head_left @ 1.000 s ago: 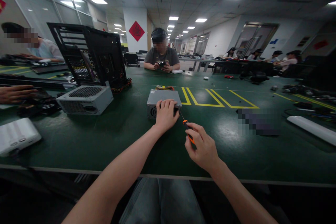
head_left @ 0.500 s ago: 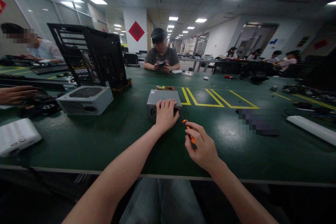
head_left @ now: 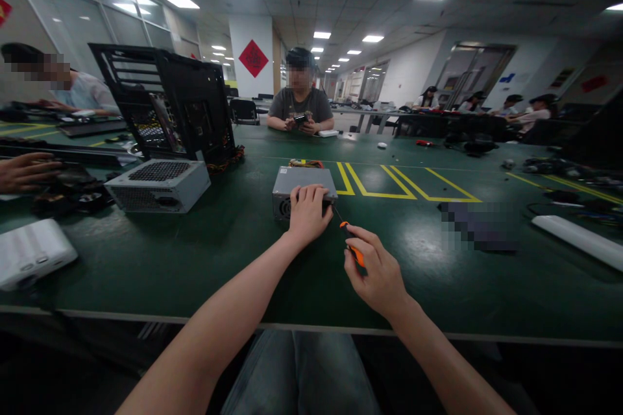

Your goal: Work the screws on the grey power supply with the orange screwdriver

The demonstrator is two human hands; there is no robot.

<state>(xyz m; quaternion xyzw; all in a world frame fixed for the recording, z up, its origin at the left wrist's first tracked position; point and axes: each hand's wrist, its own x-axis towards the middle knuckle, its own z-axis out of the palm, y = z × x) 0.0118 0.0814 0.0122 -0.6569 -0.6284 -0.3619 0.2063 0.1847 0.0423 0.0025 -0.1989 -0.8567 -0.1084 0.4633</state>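
Note:
A small grey power supply box (head_left: pixel 302 179) lies on the green table (head_left: pixel 204 246) in front of me. My left hand (head_left: pixel 308 211) rests over its near right corner, fingers curled on the top edge, holding it down. My right hand (head_left: pixel 376 273) is closed round an orange-and-black screwdriver (head_left: pixel 352 245). The thin shaft points up and left, and its tip meets the box's near face beside my left hand.
A larger grey power supply (head_left: pixel 158 184) and an open black computer case (head_left: pixel 168 100) stand to the left. A white box (head_left: pixel 32 251) lies at the near left. Another person's hand (head_left: pixel 24 172) is at the far left, and a seated person (head_left: pixel 300 104) faces me across the table. A white bar (head_left: pixel 577 240) lies at the right.
My right hand has turned the screwdriver handle slightly between its fingers. My left hand and the box have stayed put. The person across the table has raised their head.

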